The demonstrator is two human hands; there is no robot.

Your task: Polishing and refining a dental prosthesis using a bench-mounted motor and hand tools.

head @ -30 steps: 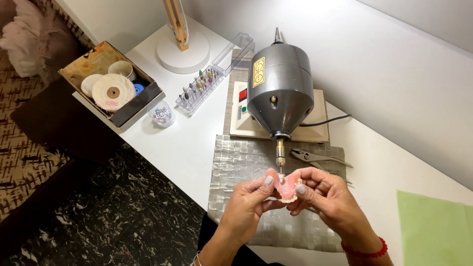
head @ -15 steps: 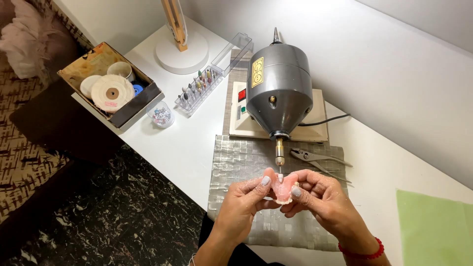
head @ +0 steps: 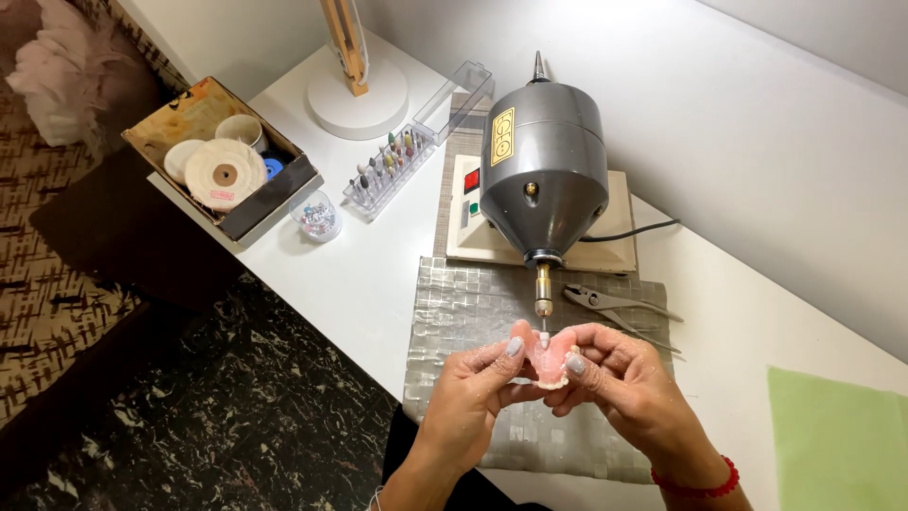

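**Pink denture plate held up to the grinding tip**

Both hands are in on this one. The left hand (head: 478,397) and the right hand (head: 629,383) pinch a pink denture plate (head: 549,364) between them, thumbs on top, fingers curled beneath, a tight two-sided hold. That looks like a grip built for steadiness: a small curved piece braced from both sides so it can't twist.

Directly above the grip, the small white grinding tip (head: 544,337) sits right at the upper edge of the plate; whether it is touching, I cannot tell. The tip hangs from a brass chuck (head: 542,289) under the grey, bell-shaped motor housing (head: 542,170), smooth metal, standing on a cream control box (head: 492,227).

The plate itself is glossy pink, horseshoe-shaped, with a pale rough rim on the near edge. Fine white dust speckles the fingers and knuckles.

Under the grip lies a silvery woven mat (head: 473,312), likely there to catch grit. Just beyond the right hand rest metal pliers (head: 615,303), within reach. Farther off past the left hand stand a clear rack of coloured burs (head: 383,170), a little jar (head: 315,216), and a box holding white cloth buffing wheels (head: 222,173). A red bead bracelet (head: 695,478) circles the right wrist.
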